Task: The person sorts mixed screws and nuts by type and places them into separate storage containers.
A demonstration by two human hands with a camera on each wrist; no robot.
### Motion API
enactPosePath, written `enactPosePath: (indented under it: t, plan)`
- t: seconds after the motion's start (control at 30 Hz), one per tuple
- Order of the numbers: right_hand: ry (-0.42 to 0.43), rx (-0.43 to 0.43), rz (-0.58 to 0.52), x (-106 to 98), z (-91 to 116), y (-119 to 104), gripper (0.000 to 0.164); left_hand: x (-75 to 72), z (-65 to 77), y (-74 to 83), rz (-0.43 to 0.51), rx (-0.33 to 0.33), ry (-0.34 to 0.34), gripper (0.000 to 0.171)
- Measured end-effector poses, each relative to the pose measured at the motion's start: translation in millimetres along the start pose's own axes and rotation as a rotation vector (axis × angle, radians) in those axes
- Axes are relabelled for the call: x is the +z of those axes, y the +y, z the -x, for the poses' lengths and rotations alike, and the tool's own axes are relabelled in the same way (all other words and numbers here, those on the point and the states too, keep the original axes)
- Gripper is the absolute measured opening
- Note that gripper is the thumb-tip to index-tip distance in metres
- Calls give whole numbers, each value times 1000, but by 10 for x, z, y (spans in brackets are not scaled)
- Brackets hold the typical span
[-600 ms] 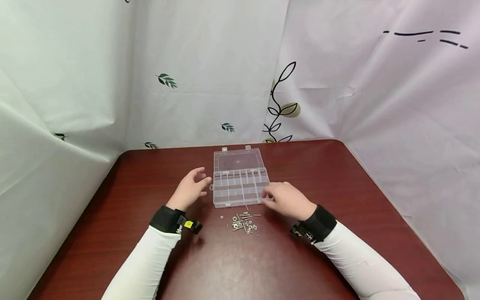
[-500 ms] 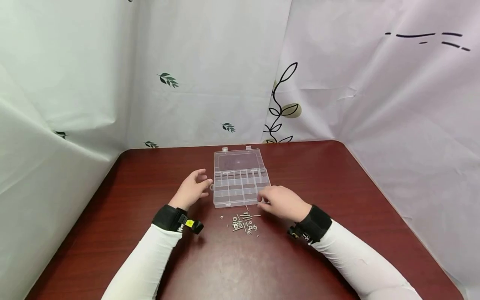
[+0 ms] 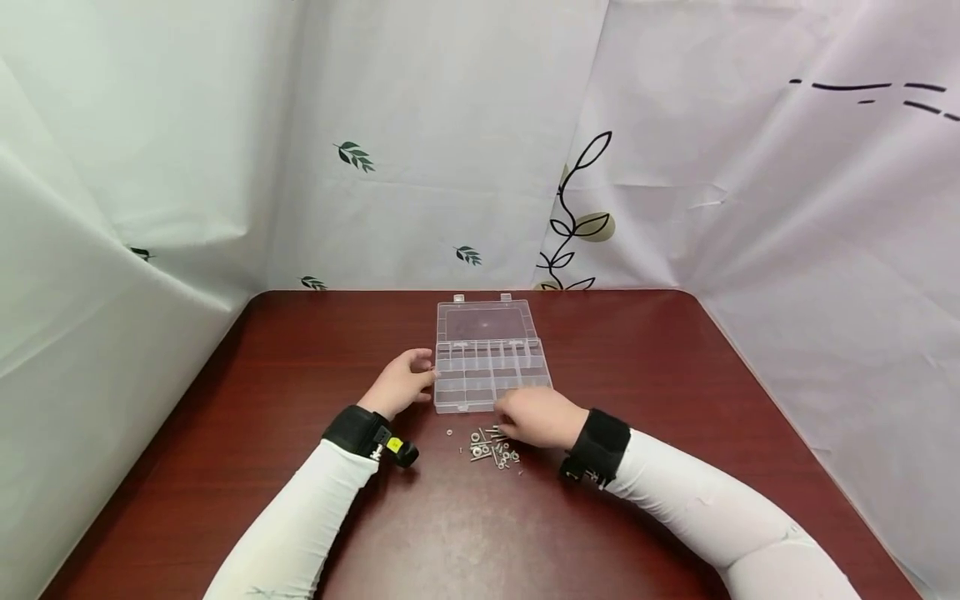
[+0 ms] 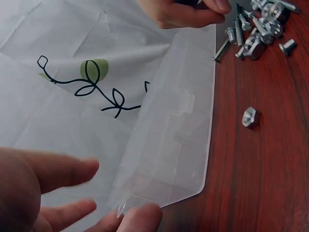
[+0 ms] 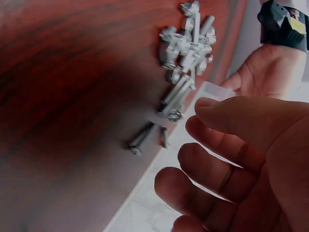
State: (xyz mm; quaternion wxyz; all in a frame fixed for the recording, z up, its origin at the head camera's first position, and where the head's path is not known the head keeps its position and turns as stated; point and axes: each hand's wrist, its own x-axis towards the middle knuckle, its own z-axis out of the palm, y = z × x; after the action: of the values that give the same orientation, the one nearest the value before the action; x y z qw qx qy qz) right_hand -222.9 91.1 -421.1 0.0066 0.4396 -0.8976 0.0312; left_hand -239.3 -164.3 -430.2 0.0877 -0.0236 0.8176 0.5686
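A clear plastic compartment box (image 3: 480,385) lies on the table with its lid (image 3: 487,321) folded back. Beside its left edge is my left hand (image 3: 400,385), its fingers loosely bent; in the left wrist view a fingertip (image 4: 140,218) is at the box's corner, and I cannot tell whether it touches. My right hand (image 3: 542,417) hovers between the box's front edge and a pile of screws and nuts (image 3: 491,450). In the right wrist view its fingers (image 5: 212,169) are relaxed, with nothing seen between them, close to several screws (image 5: 142,137).
A lone nut (image 4: 250,117) lies apart from the pile, in front of the box. The dark red table (image 3: 337,333) is bordered by white printed curtains (image 3: 420,125) at the back and sides. Cameras on black straps (image 3: 600,446) sit on both wrists.
My right hand has moved left and down, from the box's right front corner towards the pile of screws. The left hand stays beside the box. The head view has shifted slightly.
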Motion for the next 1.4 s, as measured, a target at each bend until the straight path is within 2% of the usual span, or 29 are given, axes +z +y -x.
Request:
enactPosePath:
  t: [0.17, 0.37, 0.67, 0.93, 1.2, 1.4]
  plan:
    - [-22, 7, 6, 72, -5, -7, 25, 37, -23, -52, -8, 16, -24, 56]
    - [0, -4, 29, 85, -2, -3, 26, 55, -40, -87, 15, 39, -46, 57]
    - [16, 0, 53, 86, -6, -1, 27, 54, -67, -117, 36, 36, -63, 60]
    - [-25, 26, -37, -40, -11, -17, 26, 37, -54, -116, 58, 46, -101, 64]
    - [-16, 12, -84, -190, -218, 46, 19, 37, -56, -118, 56, 41, -102, 66]
    - [-5, 85, -126, -311, -517, 126, 16, 49, -49, -112, 71, 30, -106, 67]
